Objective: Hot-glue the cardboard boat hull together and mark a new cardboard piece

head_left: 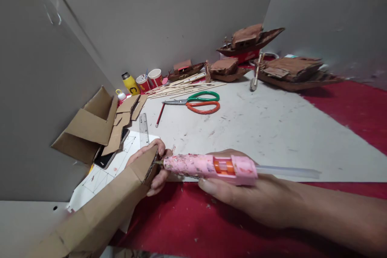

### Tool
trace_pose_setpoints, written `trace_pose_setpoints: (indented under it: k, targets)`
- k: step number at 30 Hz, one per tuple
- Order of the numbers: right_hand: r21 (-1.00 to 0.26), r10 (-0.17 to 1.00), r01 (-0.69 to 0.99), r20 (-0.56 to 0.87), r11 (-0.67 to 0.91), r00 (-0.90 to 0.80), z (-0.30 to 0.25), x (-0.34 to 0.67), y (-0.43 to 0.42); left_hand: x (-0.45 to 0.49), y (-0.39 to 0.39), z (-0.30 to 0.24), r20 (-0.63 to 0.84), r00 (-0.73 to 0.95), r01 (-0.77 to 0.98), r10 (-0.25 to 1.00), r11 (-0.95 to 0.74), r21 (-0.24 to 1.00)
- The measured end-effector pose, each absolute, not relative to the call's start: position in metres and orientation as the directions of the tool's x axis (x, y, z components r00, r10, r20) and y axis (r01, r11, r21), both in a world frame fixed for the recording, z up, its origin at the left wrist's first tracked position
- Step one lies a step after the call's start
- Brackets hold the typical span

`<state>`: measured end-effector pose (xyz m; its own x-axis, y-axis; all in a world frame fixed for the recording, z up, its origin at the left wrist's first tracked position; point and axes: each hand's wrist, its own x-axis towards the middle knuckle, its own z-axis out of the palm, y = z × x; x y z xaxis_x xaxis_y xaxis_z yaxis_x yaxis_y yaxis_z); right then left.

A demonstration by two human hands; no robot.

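Pink glue gun [206, 165] runs sideways — nozzle [159, 162] pointing left, at folded cardboard [105, 197]

Scissors [187, 102] lay centre, pencil [160, 115] front-left, ruler [144, 129] left of pencil. Box [89, 125] stood far left, phone [104, 160] partly under cardboard scraps [114, 139]. Sticks [184, 86] lay behind scissors, boats [292, 70] back right. Up front, glue gun [187, 164] was right of cardboard piece [99, 201].

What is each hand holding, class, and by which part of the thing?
The right hand holds the pink glue gun toward its rear; the exact grip underneath is hidden. The left hand holds the folded cardboard piece by its far end.
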<state>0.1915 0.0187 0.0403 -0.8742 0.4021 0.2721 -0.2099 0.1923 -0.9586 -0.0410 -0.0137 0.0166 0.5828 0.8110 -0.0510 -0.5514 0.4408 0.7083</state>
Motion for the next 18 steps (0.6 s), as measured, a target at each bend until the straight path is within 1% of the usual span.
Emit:
trace_pose_setpoints:
  k: [5, 7, 9, 12, 18]
  targets:
    - [-0.965, 0.471, -0.166, 0.244, 0.201, -0.848, 0.0376, 0.1910, 0.0174, -0.0416, -0.0131, 0.0168, -0.047, 0.595, -0.533, 0.802, 0.437, 0.724]
    - [-0.965, 0.462, -0.179, 0.249, 0.191, -0.851, 0.0379, 0.1904, 0.0177, -0.0409, -0.0130, 0.0170, -0.058, 0.587, -0.531, 0.808, 0.438, 0.726]
    - [-0.957, 0.428, -0.222, 0.283, 0.187, -0.858, 0.0392, 0.1901, 0.0178, -0.0397, -0.0135, 0.0172, -0.068, 0.571, -0.544, 0.818, 0.438, 0.716]
    - [-0.941, 0.401, -0.257, 0.328, 0.221, -0.855, 0.0414, 0.1906, 0.0164, -0.0381, -0.0153, 0.0178, -0.076, 0.548, -0.569, 0.833, 0.438, 0.696]
    - [-0.919, 0.417, -0.194, 0.335, 0.344, -0.845, 0.0383, 0.1928, 0.0133, -0.0380, -0.0179, 0.0190, -0.107, 0.521, -0.552, 0.847, 0.430, 0.715]
